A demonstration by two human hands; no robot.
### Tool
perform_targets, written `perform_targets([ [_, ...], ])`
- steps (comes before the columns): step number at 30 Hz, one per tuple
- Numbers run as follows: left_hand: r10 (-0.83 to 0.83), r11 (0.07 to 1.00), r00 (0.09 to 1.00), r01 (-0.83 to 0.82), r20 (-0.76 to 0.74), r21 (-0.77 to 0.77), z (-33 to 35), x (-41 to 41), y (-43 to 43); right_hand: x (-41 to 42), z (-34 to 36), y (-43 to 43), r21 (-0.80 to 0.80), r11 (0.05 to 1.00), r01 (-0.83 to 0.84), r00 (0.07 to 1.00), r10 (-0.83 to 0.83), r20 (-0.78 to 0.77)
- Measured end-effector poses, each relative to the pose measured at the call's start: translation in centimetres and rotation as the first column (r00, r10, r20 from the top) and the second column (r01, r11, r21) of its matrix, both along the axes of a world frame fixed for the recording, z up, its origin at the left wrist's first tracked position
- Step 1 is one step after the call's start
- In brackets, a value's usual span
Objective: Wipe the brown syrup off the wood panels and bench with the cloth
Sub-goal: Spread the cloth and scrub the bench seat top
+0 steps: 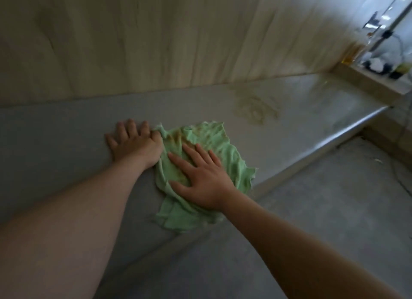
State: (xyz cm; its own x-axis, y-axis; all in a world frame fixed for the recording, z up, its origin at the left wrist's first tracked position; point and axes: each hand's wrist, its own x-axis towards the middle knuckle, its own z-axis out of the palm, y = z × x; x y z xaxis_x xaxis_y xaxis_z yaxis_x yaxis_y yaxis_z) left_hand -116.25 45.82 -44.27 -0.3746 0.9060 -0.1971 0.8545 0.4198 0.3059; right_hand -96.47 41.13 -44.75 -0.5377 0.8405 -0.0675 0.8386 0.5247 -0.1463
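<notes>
A crumpled green cloth (214, 156) with brown stains lies on the grey bench (66, 142) near its front edge. My right hand (200, 178) presses flat on the cloth, fingers spread. My left hand (133, 142) rests flat on the bench just left of the cloth, its little-finger side touching the cloth's edge. A smeared patch of brown syrup (256, 107) sits on the bench behind and right of the cloth. The pale wood panels (156, 42) rise behind the bench, with a brownish streak (347, 51) near their right end.
At the far right a wooden ledge (367, 82) carries bottles and small dark items, and a metal stand (388, 33) rises behind it. The bench's rounded metal front edge (334, 140) drops to a grey floor (334, 209) with a cable on it.
</notes>
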Motion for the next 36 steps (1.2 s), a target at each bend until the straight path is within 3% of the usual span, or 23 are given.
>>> perform_targets([
  [3,-0.014,0.999,1.000,0.014,-0.006,-0.034,-0.1,-0.3,-0.2,4.4,0.4,1.1,-0.003,0.998,0.066,0.998,-0.066,0.022],
  [7,-0.015,0.999,0.995,0.010,-0.096,-0.050,-0.7,0.6,-0.2,11.3,0.8,6.5,-0.001,0.935,0.355,0.933,-0.355,0.057],
  [12,-0.012,0.994,0.988,-0.004,-0.156,-0.107,-0.7,1.1,0.3,9.1,-0.1,10.8,0.000,0.892,0.452,0.890,-0.451,0.058],
  [16,-0.007,0.995,0.995,-0.003,-0.098,-0.097,-0.2,0.4,0.8,4.5,-0.5,12.2,0.011,0.954,0.299,0.954,-0.299,0.003],
  [19,0.052,0.986,0.995,-0.065,0.087,0.154,0.6,-2.1,0.4,2.8,-0.4,13.8,0.018,0.978,0.208,0.978,-0.208,-0.012],
  [21,0.207,0.937,0.976,-0.218,0.067,0.273,1.1,-3.4,-1.6,1.5,-0.4,14.5,0.001,0.986,0.165,0.986,-0.165,-0.006],
  [26,0.495,0.868,0.863,-0.485,-0.106,0.105,2.7,-4.8,-8.4,-6.2,0.0,11.7,-0.038,0.998,-0.047,0.999,0.047,-0.016],
  [28,0.583,0.813,0.799,-0.576,-0.147,0.089,3.9,-5.3,-10.2,-9.8,0.1,8.4,-0.063,0.943,-0.326,0.945,0.326,-0.014],
  [31,0.682,0.730,0.711,-0.675,-0.172,0.106,5.7,-5.0,-11.4,-11.7,-0.1,5.7,-0.044,0.712,-0.700,0.713,0.701,-0.002],
  [33,0.681,0.731,0.712,-0.675,-0.169,0.103,6.7,-3.6,-11.2,-10.2,0.2,8.3,-0.023,0.698,-0.716,0.698,0.716,-0.026],
  [36,0.626,0.778,0.767,-0.625,-0.140,0.056,7.1,-0.4,-10.0,-5.4,0.7,14.7,-0.063,0.895,-0.441,0.898,0.438,-0.047],
])
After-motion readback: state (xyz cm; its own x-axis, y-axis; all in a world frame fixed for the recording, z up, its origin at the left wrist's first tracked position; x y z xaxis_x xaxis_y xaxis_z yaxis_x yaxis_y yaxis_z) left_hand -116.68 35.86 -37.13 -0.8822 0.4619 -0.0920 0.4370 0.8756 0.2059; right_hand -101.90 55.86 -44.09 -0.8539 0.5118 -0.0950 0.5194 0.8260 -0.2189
